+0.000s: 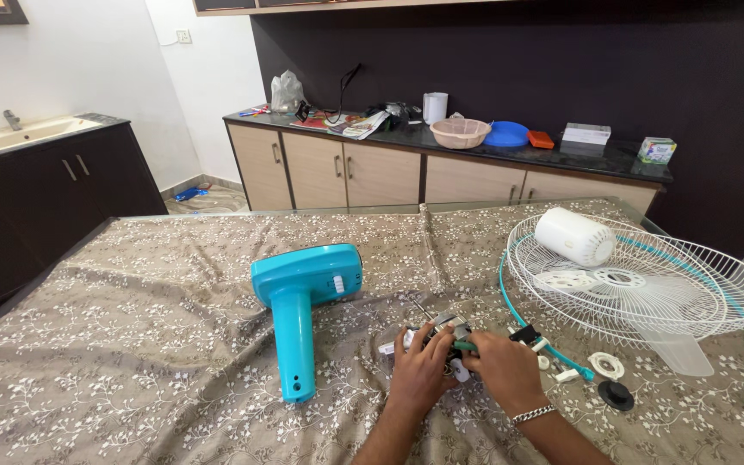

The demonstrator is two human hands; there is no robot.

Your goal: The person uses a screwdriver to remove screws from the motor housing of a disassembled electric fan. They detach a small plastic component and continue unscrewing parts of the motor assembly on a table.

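Both my hands meet over a small fan motor with a metal shaft, lying on the patterned tablecloth. My left hand cups the motor from the near left side. My right hand, with a metal bracelet on the wrist, grips a green-handled screwdriver pointed into the motor. A turquoise fan housing with its neck lies just left of my hands. To the right lies a white wire fan guard with a turquoise rim, holding white blades and a white motor cover.
Small loose parts lie right of my hands: a white ring nut, a black round cap, white clips. Behind the table stands a cabinet counter with a beige bowl, blue lid and boxes. A dark sink unit stands at left.
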